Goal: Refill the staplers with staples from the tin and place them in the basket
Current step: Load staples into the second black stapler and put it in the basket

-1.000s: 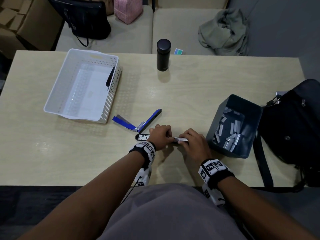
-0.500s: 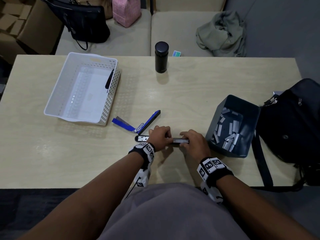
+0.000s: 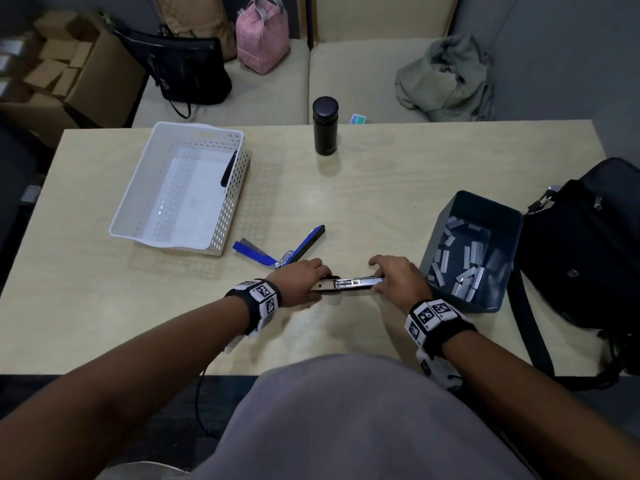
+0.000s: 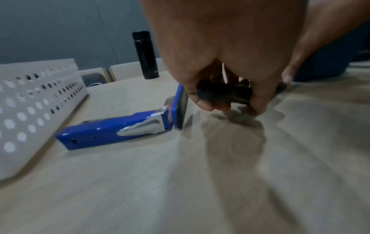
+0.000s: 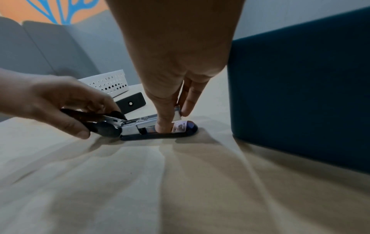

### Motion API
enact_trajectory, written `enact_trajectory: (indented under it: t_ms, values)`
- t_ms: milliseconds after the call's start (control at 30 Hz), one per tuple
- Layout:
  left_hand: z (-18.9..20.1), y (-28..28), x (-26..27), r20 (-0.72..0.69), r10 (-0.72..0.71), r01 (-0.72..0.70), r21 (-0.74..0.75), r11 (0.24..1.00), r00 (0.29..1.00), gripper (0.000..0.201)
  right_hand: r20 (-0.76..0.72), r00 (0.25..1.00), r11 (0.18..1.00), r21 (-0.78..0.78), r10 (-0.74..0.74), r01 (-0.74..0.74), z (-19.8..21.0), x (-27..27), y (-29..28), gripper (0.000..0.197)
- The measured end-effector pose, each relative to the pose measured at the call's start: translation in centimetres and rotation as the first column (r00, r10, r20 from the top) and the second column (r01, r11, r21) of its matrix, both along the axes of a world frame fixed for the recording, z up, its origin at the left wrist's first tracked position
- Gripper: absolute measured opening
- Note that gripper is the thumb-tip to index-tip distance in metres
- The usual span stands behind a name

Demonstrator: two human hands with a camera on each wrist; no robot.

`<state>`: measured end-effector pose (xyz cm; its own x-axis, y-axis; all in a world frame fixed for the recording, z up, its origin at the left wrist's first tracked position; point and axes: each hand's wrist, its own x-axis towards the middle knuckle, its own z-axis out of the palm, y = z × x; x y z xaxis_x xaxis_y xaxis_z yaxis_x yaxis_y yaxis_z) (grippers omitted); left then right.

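A black stapler (image 3: 349, 284) lies on the table between my hands, its metal magazine showing. My left hand (image 3: 311, 275) grips its rear end, with the black top cover (image 5: 90, 114) under the fingers. My right hand (image 3: 381, 275) pinches the front of the magazine (image 5: 174, 117), thumb pressed on the base. An open blue stapler (image 3: 280, 249) lies just behind, near the white basket (image 3: 235, 202). Another black stapler (image 3: 228, 168) leans inside the basket. The dark blue tin (image 3: 485, 200) with several staple strips (image 3: 460, 258) stands right of my right hand.
A black flask (image 3: 325, 126) stands at the table's far edge. A black bag (image 3: 588, 254) sits at the right edge beside the tin. Bags and a grey cloth lie on the seats beyond. The table's near edge is close to my body.
My hands have drawn apart along the black stapler, the right one sliding towards the tin. More of the metal magazine shows between them.
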<state>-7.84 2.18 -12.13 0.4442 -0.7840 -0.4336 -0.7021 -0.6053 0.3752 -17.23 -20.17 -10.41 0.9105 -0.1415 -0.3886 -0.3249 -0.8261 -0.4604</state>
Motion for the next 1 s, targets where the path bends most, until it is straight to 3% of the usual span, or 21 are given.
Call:
enact_trajectory:
  t_ms: [67, 167, 333, 400, 467, 533, 633, 700, 800, 900, 967, 1000]
  values:
    - [1.3, 0.1, 0.5, -0.011, 0.052, -0.053, -0.051, 0.997, 0.999, 0.038, -0.013, 0.999, 0.999, 0.003, 0.047, -0.047, 0.0, 0.3, 0.1, 0.051]
    - [3.8, -0.8, 1.1, 0.081, 0.08, -0.072, -0.093, 0.993, 0.994, 0.022, -0.025, 0.997, 0.996, 0.055, 0.075, -0.074, 0.3, 0.8, 0.0, 0.055]
    - [4.6, -3.4, 0.3, 0.081, 0.07, -0.055, -0.17, 0.984, 0.994, 0.02, -0.065, 0.989, 0.985, 0.123, 0.132, -0.123, -0.2, 2.0, -0.4, 0.065]
    - [3.5, -4.6, -0.8, 0.114, 0.047, -0.036, -0.101, 0.994, 0.992, 0.028, -0.102, 0.987, 0.98, 0.167, 0.122, -0.104, -0.6, 2.4, -0.7, 0.063]
    - [1.9, -5.5, -1.9, 0.206, -0.002, -0.012, 0.065, 0.998, 0.979, 0.04, -0.155, 0.982, 0.973, 0.219, 0.105, -0.069, -0.5, 3.1, -1.2, 0.059]
    - [0.6, -5.8, -2.7, 0.252, 0.0, -0.037, 0.141, 0.989, 0.968, 0.04, -0.197, 0.975, 0.964, 0.261, 0.103, -0.049, 0.1, 4.3, -1.7, 0.057]
    - [-0.2, -6.0, -2.9, 0.166, 0.055, -0.072, 0.097, 0.993, 0.985, 0.033, -0.323, 0.938, 0.922, 0.388, 0.127, 0.009, 1.6, 5.7, -1.6, 0.062]
    - [0.1, -5.8, -2.2, 0.055, 0.077, -0.078, 0.017, 0.997, 0.996, 0.037, -0.436, 0.873, 0.919, 0.393, 0.221, -0.036, 2.3, 6.0, -1.0, 0.062]
    - [1.8, -4.9, -0.2, -0.006, 0.107, -0.107, -0.144, 0.984, 0.994, 0.04, -0.483, 0.814, 0.92, 0.362, 0.324, -0.151, 2.8, 6.2, 0.5, 0.036]
    - [3.7, -3.2, 2.0, -0.086, 0.324, -0.334, -0.307, 0.891, 0.942, 0.052, -0.449, 0.863, 0.871, 0.49, 0.23, 0.023, 3.6, 7.2, 2.0, 0.023]
    - [5.2, -1.6, 3.4, -0.23, 0.57, -0.613, -0.353, 0.707, 0.789, 0.062, -0.36, 0.923, 0.83, 0.55, 0.138, 0.09, 4.9, 8.9, 3.6, 0.016]
    - [5.8, -1.0, 4.2, -0.346, 0.662, -0.746, -0.343, 0.57, 0.665, 0.06, -0.31, 0.946, 0.812, 0.574, 0.096, 0.106, 5.8, 9.9, 4.6, 0.012]
